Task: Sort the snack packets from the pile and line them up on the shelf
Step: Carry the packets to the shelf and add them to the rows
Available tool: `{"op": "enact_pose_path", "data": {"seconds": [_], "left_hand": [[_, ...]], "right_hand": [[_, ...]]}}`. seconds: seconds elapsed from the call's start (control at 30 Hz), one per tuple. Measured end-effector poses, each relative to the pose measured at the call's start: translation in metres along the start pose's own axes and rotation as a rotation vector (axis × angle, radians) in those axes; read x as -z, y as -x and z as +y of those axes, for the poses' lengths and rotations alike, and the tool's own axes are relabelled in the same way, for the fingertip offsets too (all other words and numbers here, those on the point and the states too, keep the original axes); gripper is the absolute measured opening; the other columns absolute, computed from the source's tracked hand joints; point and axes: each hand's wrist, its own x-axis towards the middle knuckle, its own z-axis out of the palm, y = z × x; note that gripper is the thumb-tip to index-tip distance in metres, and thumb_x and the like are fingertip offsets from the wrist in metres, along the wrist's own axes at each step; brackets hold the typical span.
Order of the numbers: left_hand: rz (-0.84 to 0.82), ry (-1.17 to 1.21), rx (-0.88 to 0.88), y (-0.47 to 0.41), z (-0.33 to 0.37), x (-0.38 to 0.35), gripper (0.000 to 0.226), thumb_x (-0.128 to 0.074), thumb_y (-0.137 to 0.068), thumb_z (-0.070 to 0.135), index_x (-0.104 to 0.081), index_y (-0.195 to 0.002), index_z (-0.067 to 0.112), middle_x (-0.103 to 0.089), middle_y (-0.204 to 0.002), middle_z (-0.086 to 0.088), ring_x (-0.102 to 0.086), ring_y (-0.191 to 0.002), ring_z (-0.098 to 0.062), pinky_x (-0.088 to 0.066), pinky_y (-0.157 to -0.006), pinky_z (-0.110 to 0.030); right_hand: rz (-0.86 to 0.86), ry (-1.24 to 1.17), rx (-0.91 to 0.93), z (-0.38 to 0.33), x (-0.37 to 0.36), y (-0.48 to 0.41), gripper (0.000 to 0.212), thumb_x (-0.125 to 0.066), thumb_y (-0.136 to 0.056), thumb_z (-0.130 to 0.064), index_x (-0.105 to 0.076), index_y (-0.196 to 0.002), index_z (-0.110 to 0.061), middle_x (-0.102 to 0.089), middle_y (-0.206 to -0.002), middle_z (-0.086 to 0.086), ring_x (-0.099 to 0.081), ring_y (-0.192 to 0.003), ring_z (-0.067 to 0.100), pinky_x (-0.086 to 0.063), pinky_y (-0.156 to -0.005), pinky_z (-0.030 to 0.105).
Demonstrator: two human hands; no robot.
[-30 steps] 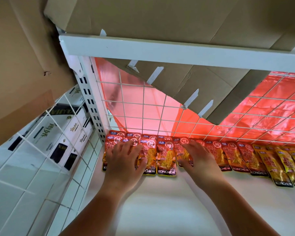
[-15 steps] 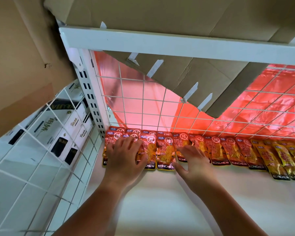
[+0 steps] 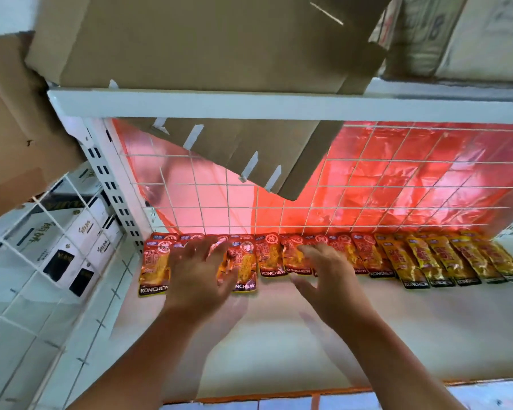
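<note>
About ten red snack packets (image 3: 268, 258) along the back edge of the shelf (image 3: 397, 335), some hidden, at least five yellow snack packets (image 3: 468, 258) at its right end, one left hand (image 3: 199, 276), one right hand (image 3: 329, 276)

Snack packets (image 3: 373, 257) in row on shelf (image 3: 397, 335), against wire grid (image 3: 367, 187) behind; cartons (image 3: 57, 244) left, prob. lower.

White slotted upright (image 3: 113, 184) and crossbeam (image 3: 249, 105), wire grid back panel (image 3: 367, 187) with a backlit red plastic sheet (image 3: 427, 173) glowing behind it, brown cardboard flaps (image 3: 249, 155) hanging under the beam, white cartons (image 3: 71, 241) behind side mesh at left.
</note>
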Motion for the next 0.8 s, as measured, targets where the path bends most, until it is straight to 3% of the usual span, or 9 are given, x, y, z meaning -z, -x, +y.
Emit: {"op": "enact_pose_path", "data": {"seconds": [0.13, 0.3, 0.5, 0.8], "left_hand": [[0.086, 0.073, -0.145, -0.012, 0.075, 0.016, 0.052, -0.055, -0.089, 0.054, -0.065, -0.13, 0.023, -0.064, -0.128, -0.004, -0.057, -0.119, -0.03, -0.04, -0.097, -0.048], [0.149, 0.156, -0.348, -0.017, 0.189, 0.037, 0.049, -0.056, -0.092, 0.049, -0.063, -0.132, 0.022, -0.06, -0.13, -0.002, -0.056, -0.121, -0.029, -0.042, -0.095, -0.046], [0.252, 0.255, -0.594, -0.019, 0.36, 0.078, 0.05, -0.059, -0.092, 0.047, -0.064, -0.134, 0.022, -0.063, -0.131, -0.001, -0.057, -0.121, -0.031, -0.043, -0.1, -0.05], [0.398, 0.392, -0.912, -0.005, 0.607, 0.154, 0.051, -0.048, -0.096, 0.054, -0.058, -0.135, 0.022, -0.062, -0.131, -0.001, -0.058, -0.117, -0.033, -0.043, -0.097, -0.052]], "right_hand": [[0.146, -0.048, 0.019, 0.03, 0.041, 0.024, 0.051, -0.058, -0.084, -0.049, -0.062, -0.127, -0.023, -0.063, -0.121, 0.0, -0.059, -0.109, 0.028, -0.05, -0.092, 0.045], [0.262, 0.013, 0.017, 0.083, 0.122, 0.074, 0.057, -0.053, -0.085, -0.052, -0.058, -0.136, -0.027, -0.06, -0.131, -0.003, -0.053, -0.119, 0.026, -0.044, -0.099, 0.042], [0.509, 0.042, -0.044, 0.167, 0.243, 0.157, 0.057, -0.066, -0.08, -0.044, -0.064, -0.13, -0.017, -0.064, -0.124, 0.005, -0.061, -0.109, 0.032, -0.051, -0.096, 0.044], [0.824, 0.225, -0.187, 0.258, 0.424, 0.31, 0.053, -0.073, -0.084, -0.032, -0.062, -0.133, -0.015, -0.062, -0.129, 0.009, -0.06, -0.116, 0.032, -0.051, -0.1, 0.043]]}}
